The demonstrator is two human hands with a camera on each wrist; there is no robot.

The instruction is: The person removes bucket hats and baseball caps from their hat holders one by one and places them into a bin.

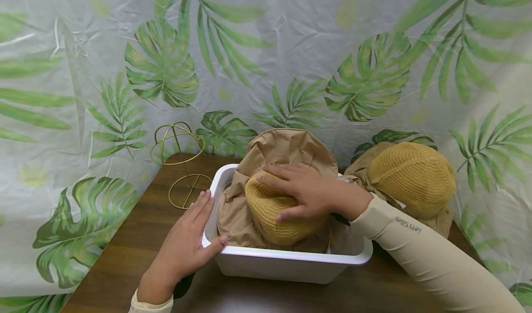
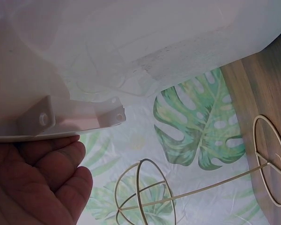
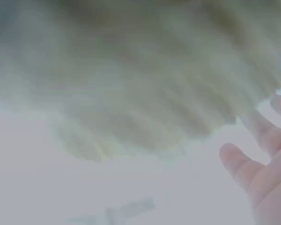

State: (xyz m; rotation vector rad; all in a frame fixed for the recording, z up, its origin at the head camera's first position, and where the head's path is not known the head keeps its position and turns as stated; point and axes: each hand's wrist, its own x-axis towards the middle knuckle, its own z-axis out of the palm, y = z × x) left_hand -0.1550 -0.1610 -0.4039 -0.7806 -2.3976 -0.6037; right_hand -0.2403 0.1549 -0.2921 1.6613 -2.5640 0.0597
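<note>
My right hand (image 1: pixel 303 190), fingers spread, presses on top of a mustard knit hat (image 1: pixel 274 230). That hat is dented beneath the palm and nestles against a tan cloth hat (image 1: pixel 237 225), whose wide brim stands up at the back. Both sit inside a white plastic bin (image 1: pixel 287 255). At the bin's left front corner rests my left hand (image 1: pixel 183 239), its fingers along the outer side and its thumb over the front rim. In the left wrist view, those fingers (image 2: pixel 68 159) lie just under the rim. The right wrist view is blurred, with the right hand (image 3: pixel 267 164) at its edge.
A gold wire hat stand (image 1: pixel 178 143) is at the back left of the dark wooden table (image 1: pixel 129 257). To the bin's right, another mustard knit hat (image 1: pixel 415 177) lies over tan cloth (image 1: pixel 442 220). Leaf-patterned sheeting (image 1: pixel 291 45) hangs behind.
</note>
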